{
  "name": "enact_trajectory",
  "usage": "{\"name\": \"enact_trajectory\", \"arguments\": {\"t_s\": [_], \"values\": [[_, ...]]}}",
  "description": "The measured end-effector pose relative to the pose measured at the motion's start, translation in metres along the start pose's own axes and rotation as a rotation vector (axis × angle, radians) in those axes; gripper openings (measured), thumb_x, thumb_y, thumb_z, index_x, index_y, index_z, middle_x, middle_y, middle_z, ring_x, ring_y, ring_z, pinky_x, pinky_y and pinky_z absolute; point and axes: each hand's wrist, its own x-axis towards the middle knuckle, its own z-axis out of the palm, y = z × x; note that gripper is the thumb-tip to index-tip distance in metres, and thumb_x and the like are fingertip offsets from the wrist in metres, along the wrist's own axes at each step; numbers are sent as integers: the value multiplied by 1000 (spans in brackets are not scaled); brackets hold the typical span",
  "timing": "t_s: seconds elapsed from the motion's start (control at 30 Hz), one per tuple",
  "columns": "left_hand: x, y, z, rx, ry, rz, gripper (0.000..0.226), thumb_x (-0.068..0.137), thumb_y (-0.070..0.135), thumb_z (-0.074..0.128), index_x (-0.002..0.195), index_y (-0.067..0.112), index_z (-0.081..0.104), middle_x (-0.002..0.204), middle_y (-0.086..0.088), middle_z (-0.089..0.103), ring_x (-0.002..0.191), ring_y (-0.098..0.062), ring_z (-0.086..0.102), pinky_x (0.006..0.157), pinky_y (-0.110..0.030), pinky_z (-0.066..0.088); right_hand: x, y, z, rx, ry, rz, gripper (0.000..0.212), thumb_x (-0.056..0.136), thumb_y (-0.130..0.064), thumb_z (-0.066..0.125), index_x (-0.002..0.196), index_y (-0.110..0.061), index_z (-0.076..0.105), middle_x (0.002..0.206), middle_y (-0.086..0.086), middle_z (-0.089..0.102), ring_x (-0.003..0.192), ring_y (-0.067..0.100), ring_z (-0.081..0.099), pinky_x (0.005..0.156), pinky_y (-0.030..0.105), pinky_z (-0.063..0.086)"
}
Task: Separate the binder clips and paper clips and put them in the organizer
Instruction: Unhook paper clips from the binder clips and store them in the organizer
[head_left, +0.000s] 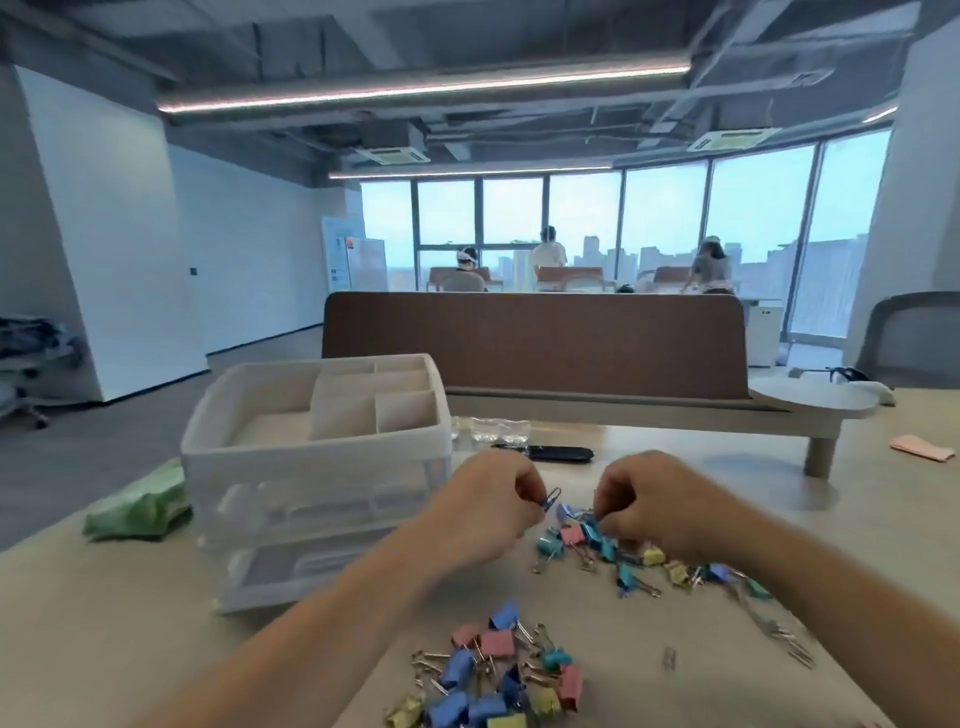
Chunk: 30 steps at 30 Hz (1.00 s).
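Here, your left grip (483, 512) pinches a paper clip (551, 500); right grip (644, 506) digs in the pile (597, 543), hold unclear. Binder clips (498, 675) sorted at 6 o'clock; organizer (311, 452), 10 o'clock, looks empty.

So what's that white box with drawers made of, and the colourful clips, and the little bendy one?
The organizer looks like plastic: matte white walls, cloudy see-through drawer fronts. The binder clips look like painted metal, with coloured bodies and shiny silver wire handles. The paper clip pinched in the left hand looks like thin bent wire, bluish, maybe coated; it's blurry.
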Motion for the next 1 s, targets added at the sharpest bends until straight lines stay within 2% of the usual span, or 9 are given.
{"name": "enact_trajectory", "arguments": {"t_s": [0.07,0.17,0.33,0.43,0.57,0.67,0.83,1.0], "values": [[-7,-10,-30,-19,41,-30,12,87,11,66,81,22,64,74,3,63,59,-11,59,61,-30,56,16,-26,-1,51,-16,-50,10,87,-10,70,83,-16,64,75,1,70,56,3,65,56,15,52],[-15,-26,-74,-19,125,-72,11,84,5,65,80,15,66,66,1,62,51,-11,56,55,-31,54,45,-70,2,51,-24,-131,4,87,-13,70,85,-14,67,73,2,73,59,7,69,66,23,58],[-15,-52,-134,80,236,-166,5,85,12,64,84,14,68,64,-1,64,48,-7,54,43,-16,42,100,-145,13,74,14,-217,6,84,-8,68,80,-8,72,73,8,74,69,19,73,74,37,62],[-11,-64,-157,116,265,-222,7,86,16,63,82,17,69,65,-1,66,50,-8,55,44,-13,42,131,-176,24,65,20,-241,9,85,-7,66,85,-6,75,80,10,75,79,24,73,78,39,61],[-2,-81,-173,175,300,-299,8,86,20,64,82,22,71,62,2,69,50,-3,56,43,-4,36,162,-198,42,32,40,-267,16,81,-12,66,96,-11,72,93,10,73,94,29,70,89,44,55],[4,-88,-176,178,297,-340,10,88,23,64,84,23,73,62,3,71,51,-1,57,41,-6,33,174,-204,52,41,62,-254,19,80,-13,63,97,-9,70,91,12,72,90,32,70,86,47,56],[8,-98,-176,139,262,-360,10,86,15,65,87,15,75,61,-3,68,50,-9,57,39,-6,37,185,-205,58,2,60,-253,17,78,-15,65,94,-10,71,87,10,72,85,31,71,82,46,58],[8,-105,-178,148,256,-372,14,84,12,65,88,15,78,55,4,63,50,-7,56,39,-6,35,185,-207,63,-33,70,-256,14,77,-17,67,90,-16,71,84,6,72,83,28,71,80,45,59]]}}
